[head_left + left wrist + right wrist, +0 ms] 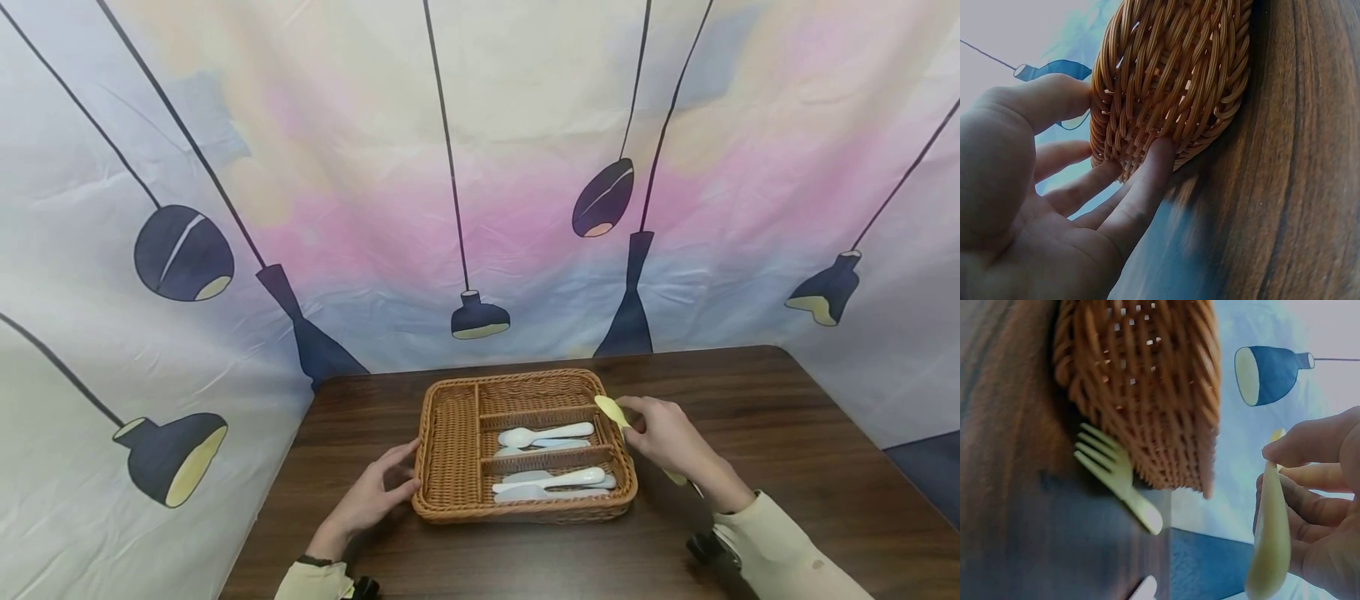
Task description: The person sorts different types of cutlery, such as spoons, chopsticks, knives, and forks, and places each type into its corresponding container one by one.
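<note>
A woven wicker cutlery tray (453,442) stands on the table, divided into several compartments. My left hand (378,492) touches its left side; in the left wrist view the fingertips rest against the weave. My right hand (667,433) pinches a yellow spoon (611,410) between thumb and fingers, above the tray's right rim. The right wrist view also shows this spoon (1270,544) in the fingers. White spoons (543,434) lie in the middle compartment. White knives (551,493) and other pale cutlery lie in the front one.
A yellow fork (1116,472) lies on the table beside the tray's right end, below the right hand. Near it shows the pale end of another piece (1144,589). Behind the brown wooden table (570,558) hangs a patterned curtain (360,208).
</note>
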`<action>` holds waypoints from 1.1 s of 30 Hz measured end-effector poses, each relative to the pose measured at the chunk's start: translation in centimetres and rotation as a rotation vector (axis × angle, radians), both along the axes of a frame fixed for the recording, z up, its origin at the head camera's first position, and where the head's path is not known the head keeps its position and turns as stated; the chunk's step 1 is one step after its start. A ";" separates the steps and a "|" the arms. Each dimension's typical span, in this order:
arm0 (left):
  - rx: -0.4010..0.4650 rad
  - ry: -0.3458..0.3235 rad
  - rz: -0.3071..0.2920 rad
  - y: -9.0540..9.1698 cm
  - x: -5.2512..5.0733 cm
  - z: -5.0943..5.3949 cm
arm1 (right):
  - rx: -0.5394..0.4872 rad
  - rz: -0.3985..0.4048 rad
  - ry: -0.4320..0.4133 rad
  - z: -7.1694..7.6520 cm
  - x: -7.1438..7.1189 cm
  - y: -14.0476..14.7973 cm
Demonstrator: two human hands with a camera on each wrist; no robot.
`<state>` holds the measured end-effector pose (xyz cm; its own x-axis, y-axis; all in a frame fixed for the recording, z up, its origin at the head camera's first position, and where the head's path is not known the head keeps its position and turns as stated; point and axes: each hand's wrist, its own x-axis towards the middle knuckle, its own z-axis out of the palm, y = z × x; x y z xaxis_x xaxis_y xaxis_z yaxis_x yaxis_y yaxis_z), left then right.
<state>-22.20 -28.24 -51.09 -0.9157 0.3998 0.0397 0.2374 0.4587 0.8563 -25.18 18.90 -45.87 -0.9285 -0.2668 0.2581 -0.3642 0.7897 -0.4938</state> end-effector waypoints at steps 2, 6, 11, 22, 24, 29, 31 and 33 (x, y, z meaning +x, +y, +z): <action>0.000 -0.001 -0.001 0.0 -0.1 0.0 | -0.003 0.006 0.004 0.4 -0.2 -0.3; 0.002 -0.008 -0.002 0.0 -0.1 0.0 | -0.012 0.024 0.045 1.0 -0.5 -1.0; 0.006 -0.013 0.001 0.0 0.1 0.1 | -0.012 0.038 0.079 1.6 -0.9 -1.6; 0.013 -0.013 -0.010 0.0 0.1 0.1 | -0.041 0.085 0.121 2.4 -1.4 -2.9; 0.014 -0.011 -0.011 0.0 0.0 0.1 | -0.042 0.097 0.133 2.6 -1.5 -3.2; 0.017 -0.012 -0.014 0.0 0.0 0.1 | -0.039 0.127 0.149 2.9 -1.7 -4.0; 0.020 -0.011 -0.017 0.0 0.0 0.1 | -0.040 0.137 0.140 3.0 -1.9 -4.3; 0.023 -0.009 -0.019 0.0 0.0 0.1 | -0.041 0.146 0.126 3.0 -2.0 -4.6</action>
<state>-22.18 -28.27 -50.98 -0.9085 0.4159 0.0407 0.2377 0.4343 0.8688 -27.16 14.31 -42.87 -0.8405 -0.3833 0.3831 -0.5343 0.7038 -0.4682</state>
